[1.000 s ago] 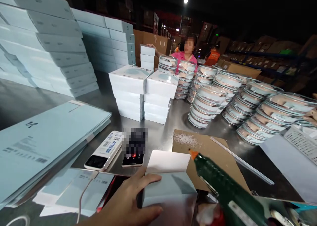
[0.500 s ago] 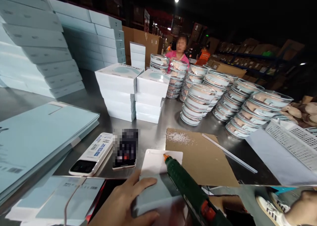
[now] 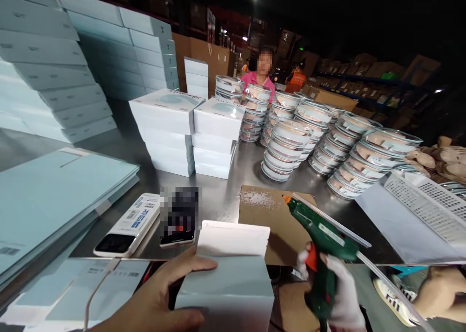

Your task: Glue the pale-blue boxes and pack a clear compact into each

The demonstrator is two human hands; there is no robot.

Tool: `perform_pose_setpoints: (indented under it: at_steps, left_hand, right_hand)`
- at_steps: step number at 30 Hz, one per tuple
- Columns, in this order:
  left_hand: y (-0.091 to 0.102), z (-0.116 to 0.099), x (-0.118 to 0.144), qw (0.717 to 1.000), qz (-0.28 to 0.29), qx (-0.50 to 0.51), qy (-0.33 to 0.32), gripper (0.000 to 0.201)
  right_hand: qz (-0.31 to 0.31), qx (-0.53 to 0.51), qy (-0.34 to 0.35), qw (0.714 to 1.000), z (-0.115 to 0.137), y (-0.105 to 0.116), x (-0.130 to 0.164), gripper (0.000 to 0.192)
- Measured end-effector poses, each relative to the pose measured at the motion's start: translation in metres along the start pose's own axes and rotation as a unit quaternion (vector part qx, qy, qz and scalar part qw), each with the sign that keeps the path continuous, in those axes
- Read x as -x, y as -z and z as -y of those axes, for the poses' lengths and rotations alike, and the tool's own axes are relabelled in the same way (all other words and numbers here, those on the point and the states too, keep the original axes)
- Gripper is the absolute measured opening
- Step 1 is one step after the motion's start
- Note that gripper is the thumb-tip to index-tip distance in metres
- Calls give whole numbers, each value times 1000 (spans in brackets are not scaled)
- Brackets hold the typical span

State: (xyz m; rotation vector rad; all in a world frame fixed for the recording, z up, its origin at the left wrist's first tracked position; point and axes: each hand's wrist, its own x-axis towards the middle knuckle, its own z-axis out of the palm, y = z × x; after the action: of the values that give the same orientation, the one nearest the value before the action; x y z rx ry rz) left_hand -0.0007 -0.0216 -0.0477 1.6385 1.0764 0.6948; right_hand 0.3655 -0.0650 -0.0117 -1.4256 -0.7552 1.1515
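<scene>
My bare left hand (image 3: pixel 165 290) grips the left side of a pale blue box (image 3: pixel 229 278), its thumb and fingers bent around it. The box's white end flap (image 3: pixel 233 239) stands up at the far side. In my white-gloved right hand (image 3: pixel 342 288) is a green hot glue gun (image 3: pixel 324 235) with an orange nozzle and trigger. Its tip points left above a piece of brown cardboard (image 3: pixel 276 244), apart from the box. A clear glue stick (image 3: pixel 386 281) sticks out of the gun's back.
White boxes (image 3: pixel 163 128) and stacked round glass containers (image 3: pixel 287 147) stand further back. Flattened blue cartons (image 3: pixel 65 191), a power bank (image 3: pixel 129 225) and a phone (image 3: pixel 180 215) lie left. White perforated sheets (image 3: pixel 433 210) lie right. A person in pink (image 3: pixel 260 79) is opposite.
The glue gun has moved right, away from the flap, and my gloved right hand now shows. The flap has tilted up, and the box has come more upright in my left hand.
</scene>
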Motion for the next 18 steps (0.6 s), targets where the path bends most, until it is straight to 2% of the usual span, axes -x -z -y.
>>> perform_pose_setpoints:
  at_steps: [2, 4, 7, 8, 9, 11, 12, 14, 16, 18]
  left_hand:
    - [1, 8, 1, 1000, 25, 3, -3, 63]
    - [1, 14, 1, 999, 47, 3, 0, 68]
    - [0, 20, 0, 998, 65, -9, 19, 69]
    - [0, 21, 0, 997, 67, -13, 26, 68]
    - [0, 21, 0, 997, 68, -14, 31, 67]
    - [-2, 20, -1, 997, 70, -6, 32, 66]
    - [-4, 19, 0, 998, 62, 5, 29, 64]
    - [-11, 16, 1, 998, 35, 53, 18, 60]
    - [-20, 13, 4, 988, -13, 152, 1, 52]
    - [-28, 12, 6, 966, -67, 248, -31, 48]
  right_hand:
    - [-18, -24, -45, 999, 3, 5, -27, 49]
    - [-34, -8, -74, 997, 5, 14, -39, 43]
    - [-60, 33, -71, 995, 3, 22, -27, 31]
    - [-68, 35, -50, 996, 1, 19, -20, 32]
    - [-68, 31, -21, 997, -3, 12, -13, 43]
    - [-33, 17, 40, 998, -14, -12, -5, 77]
    - [-5, 12, 60, 998, -20, -27, -4, 83]
    - [60, 19, 75, 995, -31, -55, -7, 73]
    - [122, 50, 102, 986, -42, -72, -9, 63]
    - [181, 117, 190, 958, -48, -76, -4, 54]
